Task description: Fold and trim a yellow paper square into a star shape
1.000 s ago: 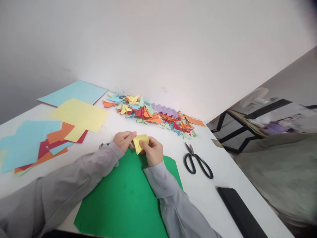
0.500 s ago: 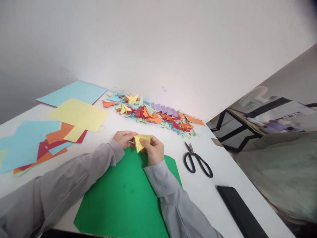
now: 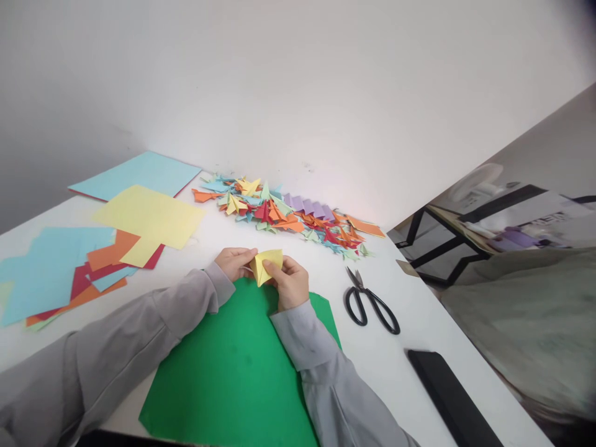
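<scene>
A small folded piece of yellow paper (image 3: 264, 267) is held up between both hands, over the far edge of a green mat (image 3: 233, 366). My left hand (image 3: 235, 263) pinches its left side, thumb and forefinger closed at the edge. On the other side my right hand (image 3: 289, 280) grips the paper, with the thumb pressed flat on its front face. Creases run down the paper to a point at the bottom. The fingers behind it are partly hidden.
Black-handled scissors (image 3: 370, 301) lie right of the mat, with a long black object (image 3: 451, 397) nearer me. Coloured paper sheets (image 3: 144, 214) spread at the left. Along the wall runs a pile of small folded papers (image 3: 279, 214). Beyond the table's right edge stands a black-framed table (image 3: 447, 248).
The yellow paper has tilted slightly and its upper right corner sits a little higher. Both hands stay in nearly the same place, still holding it.
</scene>
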The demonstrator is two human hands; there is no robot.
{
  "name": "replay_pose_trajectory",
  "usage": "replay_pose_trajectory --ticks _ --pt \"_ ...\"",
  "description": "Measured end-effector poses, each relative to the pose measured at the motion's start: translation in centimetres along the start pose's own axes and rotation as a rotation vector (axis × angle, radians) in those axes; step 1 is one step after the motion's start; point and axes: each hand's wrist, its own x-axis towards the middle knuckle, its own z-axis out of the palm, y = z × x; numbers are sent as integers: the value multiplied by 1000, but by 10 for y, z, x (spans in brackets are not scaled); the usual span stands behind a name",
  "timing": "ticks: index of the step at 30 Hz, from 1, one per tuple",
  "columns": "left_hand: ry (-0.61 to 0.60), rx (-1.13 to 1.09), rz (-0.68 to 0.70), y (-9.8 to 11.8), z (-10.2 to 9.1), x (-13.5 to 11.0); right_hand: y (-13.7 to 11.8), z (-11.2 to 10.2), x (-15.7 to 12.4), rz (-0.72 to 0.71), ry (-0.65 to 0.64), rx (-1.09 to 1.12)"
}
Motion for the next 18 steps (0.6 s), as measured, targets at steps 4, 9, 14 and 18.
replay_pose_trajectory --ticks 4,9,14,18 --pt "8 25 -2 0 1 -1 0 0 0 -5 0 -10" --pt "32 97 68 -5 0 -1 -1 1 0 -21 -15 -33" --pt "62 160 122 -8 -1 -1 -1 1 -2 -23 -37 -12" --pt "141 237 164 -2 2 -5 -1 2 -2 -21 -43 5"
